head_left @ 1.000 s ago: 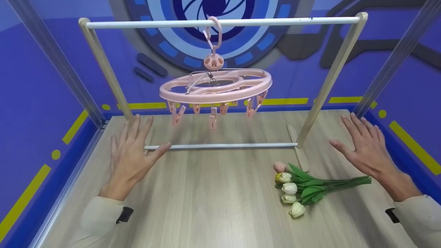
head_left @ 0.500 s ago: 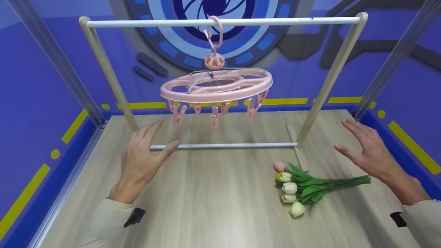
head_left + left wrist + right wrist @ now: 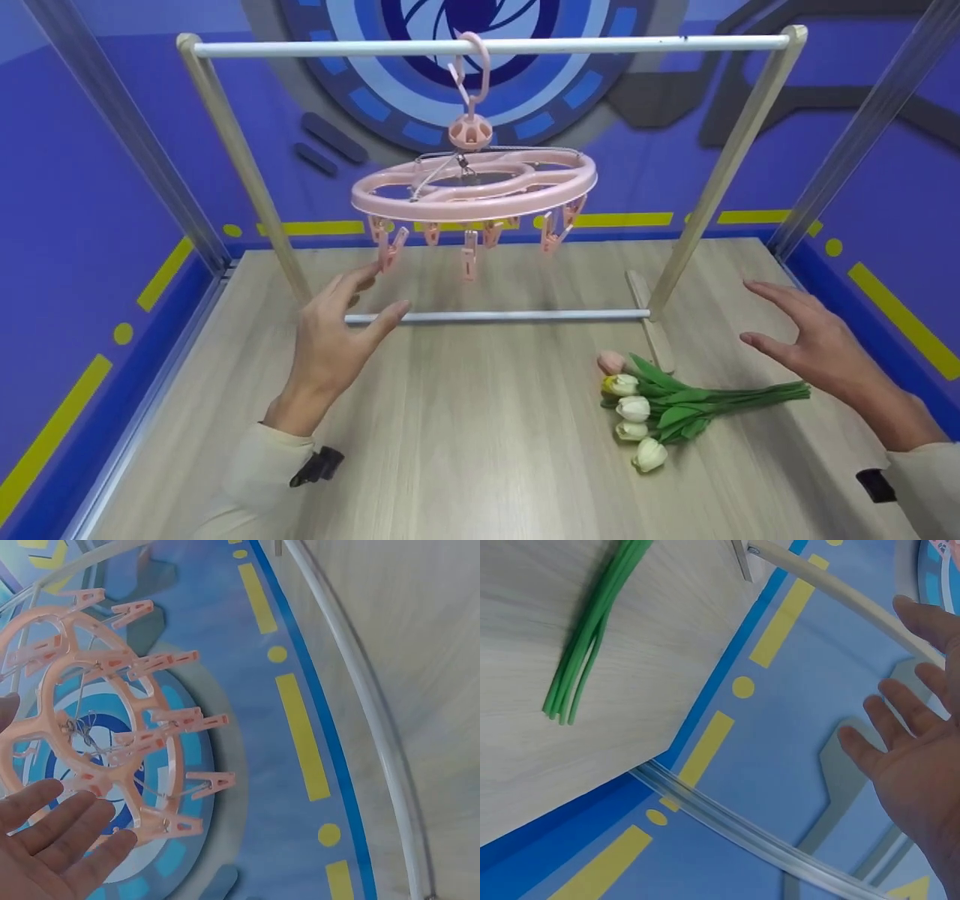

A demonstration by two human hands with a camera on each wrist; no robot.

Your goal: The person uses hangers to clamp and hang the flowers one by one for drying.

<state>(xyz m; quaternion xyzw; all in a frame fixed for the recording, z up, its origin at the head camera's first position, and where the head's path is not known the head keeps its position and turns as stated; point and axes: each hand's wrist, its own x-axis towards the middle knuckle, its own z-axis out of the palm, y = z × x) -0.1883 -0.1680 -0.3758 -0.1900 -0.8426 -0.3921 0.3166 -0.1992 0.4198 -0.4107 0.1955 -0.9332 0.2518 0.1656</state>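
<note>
A pink oval clip hanger hangs by its hook from the white top bar of a wooden stand, with several clothespins dangling below its ring. My left hand is raised at the stand's left side, fingers spread, holding nothing; its fingertips come close to a left clothespin, and I cannot tell whether they touch. My right hand hovers at the right, thumb and fingers apart, also holding nothing. Nearest to it lies a bunch of tulips, with white, yellowish and pink heads and green stems.
The stand's wooden legs rise on both sides, joined low down by a white lower bar. Blue patterned walls enclose the wooden table at the back and sides. A clear corner post stands at the right.
My left hand has moved right toward the hanger from beside the left leg. The right hand has drawn slightly back, its thumb and fingers nearer together. Tulips and hanger stay in place.
</note>
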